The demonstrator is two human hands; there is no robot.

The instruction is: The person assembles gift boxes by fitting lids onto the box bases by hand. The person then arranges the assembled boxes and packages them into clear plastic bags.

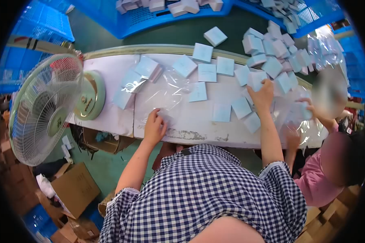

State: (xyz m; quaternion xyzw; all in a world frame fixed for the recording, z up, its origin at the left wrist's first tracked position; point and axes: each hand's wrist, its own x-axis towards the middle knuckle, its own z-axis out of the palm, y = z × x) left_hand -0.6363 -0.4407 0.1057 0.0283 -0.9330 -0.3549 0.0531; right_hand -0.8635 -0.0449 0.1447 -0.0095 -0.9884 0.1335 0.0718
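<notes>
My right hand is closed on a small white-blue box at the edge of the pile on the right of the table. On the table's near side, my left hand touches the edge of a clear plastic bag, its fingers bent around the film. Some light-blue boxes lie inside the bag's left part. Between my hands, several loose boxes lie flat on the white tabletop.
A standing fan is at the left. Blue crates with boxes stand behind the table. At the right, a co-worker in a pink top handles a box in clear plastic. Cardboard boxes lie on the floor at lower left.
</notes>
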